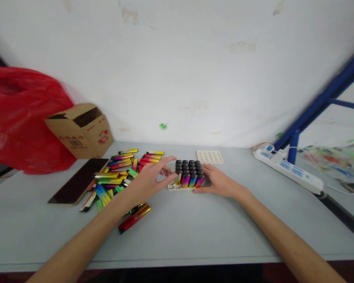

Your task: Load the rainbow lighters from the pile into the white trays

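A white tray (174, 187) in the middle of the table holds several upright, rainbow-coloured lighters (189, 173) with black tops. My left hand (149, 179) reaches to the tray's left side, thumb and fingers pinching a lighter at that edge. My right hand (218, 181) rests against the tray's right side, fingers touching the outer lighters. A pile of loose lighters (120, 173) of the same kind lies flat on the table to the left, under my left forearm.
An empty white tray (210, 157) lies behind the filled one. A cardboard box (81, 129) and a red plastic bag (20, 118) stand at the back left, a dark flat panel (78, 181) beside them. A white power strip (289, 169) lies at right by a blue frame (321, 102).
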Available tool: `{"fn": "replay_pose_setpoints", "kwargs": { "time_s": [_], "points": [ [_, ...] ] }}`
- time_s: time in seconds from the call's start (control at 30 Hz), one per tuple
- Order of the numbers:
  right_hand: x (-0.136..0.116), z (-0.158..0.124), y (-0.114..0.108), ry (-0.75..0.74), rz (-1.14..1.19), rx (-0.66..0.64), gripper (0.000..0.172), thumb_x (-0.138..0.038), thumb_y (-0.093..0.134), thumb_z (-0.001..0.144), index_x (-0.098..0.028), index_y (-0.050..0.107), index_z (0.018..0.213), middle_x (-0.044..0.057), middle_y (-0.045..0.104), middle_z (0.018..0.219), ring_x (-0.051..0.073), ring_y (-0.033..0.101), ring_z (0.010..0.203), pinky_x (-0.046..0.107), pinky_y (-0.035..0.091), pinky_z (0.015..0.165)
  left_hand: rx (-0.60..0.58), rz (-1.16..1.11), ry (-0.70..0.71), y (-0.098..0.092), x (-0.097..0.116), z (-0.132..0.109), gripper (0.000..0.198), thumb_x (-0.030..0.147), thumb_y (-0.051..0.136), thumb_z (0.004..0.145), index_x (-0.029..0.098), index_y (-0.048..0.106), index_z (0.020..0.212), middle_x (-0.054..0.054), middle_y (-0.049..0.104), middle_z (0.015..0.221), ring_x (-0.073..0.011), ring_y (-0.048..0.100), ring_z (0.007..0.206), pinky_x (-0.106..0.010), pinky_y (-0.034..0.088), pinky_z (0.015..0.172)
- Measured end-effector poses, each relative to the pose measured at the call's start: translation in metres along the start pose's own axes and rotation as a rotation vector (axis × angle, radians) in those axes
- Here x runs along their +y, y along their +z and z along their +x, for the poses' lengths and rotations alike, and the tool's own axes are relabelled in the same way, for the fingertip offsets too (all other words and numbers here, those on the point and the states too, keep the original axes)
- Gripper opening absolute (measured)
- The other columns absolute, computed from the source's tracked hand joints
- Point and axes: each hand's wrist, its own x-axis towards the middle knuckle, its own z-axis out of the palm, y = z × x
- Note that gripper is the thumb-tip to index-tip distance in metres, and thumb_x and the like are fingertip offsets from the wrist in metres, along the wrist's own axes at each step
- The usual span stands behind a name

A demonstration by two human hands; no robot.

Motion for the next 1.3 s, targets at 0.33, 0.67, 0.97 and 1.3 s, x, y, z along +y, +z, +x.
{"fn": "replay_pose_setpoints", "kwargs": {
  "time_s": [0.33,0.67,0.97,1.3],
  "points": [
    [-0.002,0.000,-0.001,0.030,-0.022,-0.018,0.057,-0.064,0.077,0.083,-0.017,0.064,0.114,0.014,0.065,0.114,0.033,0.060,0.106,0.048,0.050,0.096,0.023,0.556,0.000,-0.063,-0.066,0.019,0.030,0.039,0.057,0.092,0.020,0.077,0.104,-0.013,0.076,0.106,-0.0325,0.067,0.101,-0.046,0.047,0.102],
    [-0.001,0.000,-0.001,0.027,-0.020,-0.017,0.057,-0.064,0.077,0.083,-0.018,0.063,0.116,0.013,0.065,0.114,0.032,0.059,0.106,0.046,0.049,0.096,-0.135,0.600,0.040,-0.051,-0.075,0.019,0.019,0.031,0.062,0.084,0.023,0.077,0.093,-0.011,0.072,0.101,-0.0298,0.063,0.098,-0.042,0.049,0.096],
    [-0.001,0.000,-0.001,0.024,-0.025,-0.021,0.058,-0.066,0.074,0.084,-0.017,0.063,0.114,0.014,0.065,0.113,0.033,0.059,0.105,0.047,0.050,0.095,-0.176,0.685,0.041,-0.047,-0.074,0.016,0.017,0.031,0.058,0.090,0.020,0.070,0.096,-0.013,0.069,0.109,-0.0309,0.062,0.107,-0.046,0.049,0.098],
    [-0.001,-0.001,-0.001,0.020,-0.025,-0.019,0.053,-0.063,0.076,0.084,-0.018,0.063,0.108,0.013,0.065,0.112,0.032,0.060,0.104,0.046,0.050,0.095,0.083,0.372,-0.076,-0.048,-0.039,0.013,0.032,0.049,0.050,0.099,0.020,0.063,0.105,-0.005,0.074,0.094,-0.0230,0.066,0.085,-0.033,0.050,0.077]
  ]
}}
